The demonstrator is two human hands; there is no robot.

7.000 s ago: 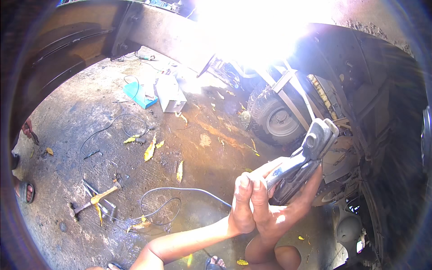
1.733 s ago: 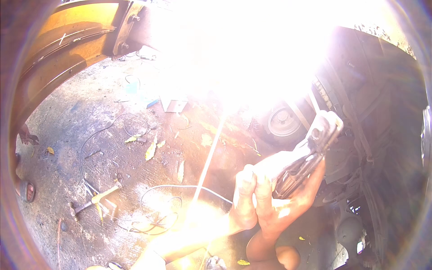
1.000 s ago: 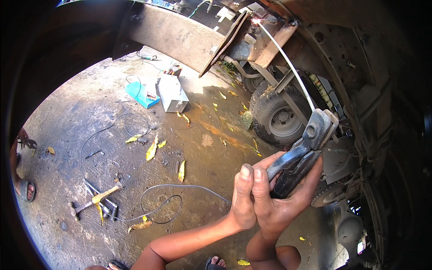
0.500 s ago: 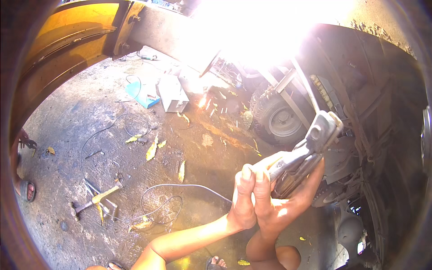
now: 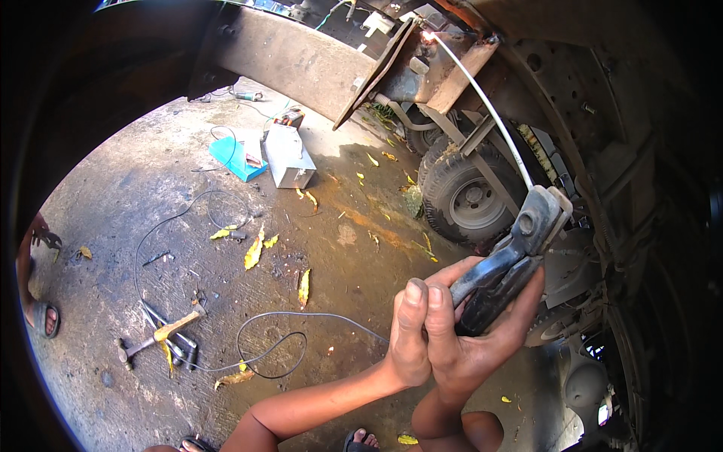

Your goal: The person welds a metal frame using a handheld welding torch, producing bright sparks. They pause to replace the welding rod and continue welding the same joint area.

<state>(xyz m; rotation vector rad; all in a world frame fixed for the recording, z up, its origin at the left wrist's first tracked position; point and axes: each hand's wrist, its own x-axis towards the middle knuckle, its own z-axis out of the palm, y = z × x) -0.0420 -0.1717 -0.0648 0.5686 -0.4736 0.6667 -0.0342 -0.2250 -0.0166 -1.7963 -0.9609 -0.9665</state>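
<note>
My right hand (image 5: 482, 346) is wrapped around the black handle of a welding electrode holder (image 5: 493, 282). Pressed against it, my left hand (image 5: 409, 335) closes about the same holder from the left; some of its fingers are hidden behind. From the holder's jaws a long whitish welding rod (image 5: 493, 113) reaches up and slightly left. Its far tip glows small and orange at a rusty metal bracket (image 5: 444, 64) on the vehicle frame. A thin cable (image 5: 324, 311) runs from near my left hand down to the floor.
A hammer (image 5: 169, 329) lies at left beside tongs-like metal handles. Farther off stand a grey metal box (image 5: 288, 158) and a blue tray (image 5: 237, 158). A wheel (image 5: 474, 196) and dark undercarriage fill the right. A steel beam (image 5: 301, 71) crosses above. Another person's foot (image 5: 45, 319) shows at far left.
The blinding white glare at the rod's tip has died down to a small orange glow, baring the bracket and beam. Both hands and the holder have stayed almost in place.
</note>
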